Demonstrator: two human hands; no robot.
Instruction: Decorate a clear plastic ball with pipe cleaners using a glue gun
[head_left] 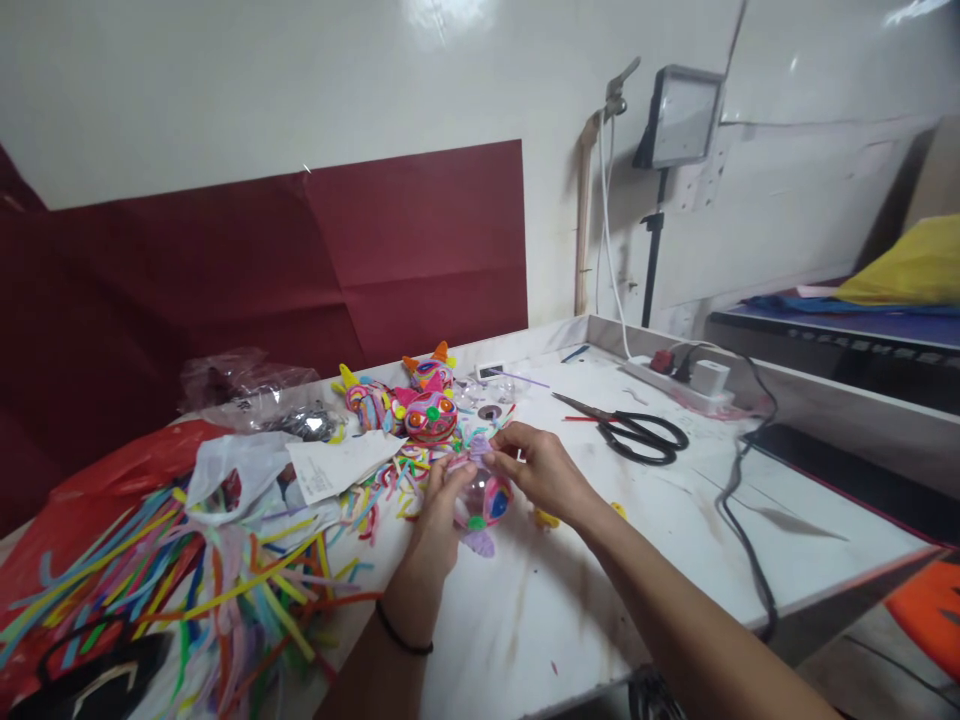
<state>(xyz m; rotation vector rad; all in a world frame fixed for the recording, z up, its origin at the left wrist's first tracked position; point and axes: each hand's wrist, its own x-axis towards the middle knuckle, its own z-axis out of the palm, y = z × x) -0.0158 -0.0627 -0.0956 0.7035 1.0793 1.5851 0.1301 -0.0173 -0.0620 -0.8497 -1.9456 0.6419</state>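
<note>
Near the middle of the table, my left hand [444, 495] is closed around the left side of a clear plastic ball [480, 490]. Pink, blue and green pipe cleaner pieces cover part of the ball. A light purple fuzzy piece [480, 543] sticks out at its lower end. At the upper end, the fingers of my right hand [529, 462] pinch another purple fuzzy piece [480, 449] against the ball. Just beyond lie several finished colourful animal-head balls, among them a pink-eared one [433, 414]. Cut pipe cleaner bits [379, 495] are scattered left of my hands.
Large black-handled scissors [637, 432] lie to the right. Loose pipe cleaners [172, 575] spill from a red plastic bag [112, 490] at left. A power strip [679, 385] and black cable [739, 500] run along the right. Small yellow pieces [547, 518] lie beside my right wrist.
</note>
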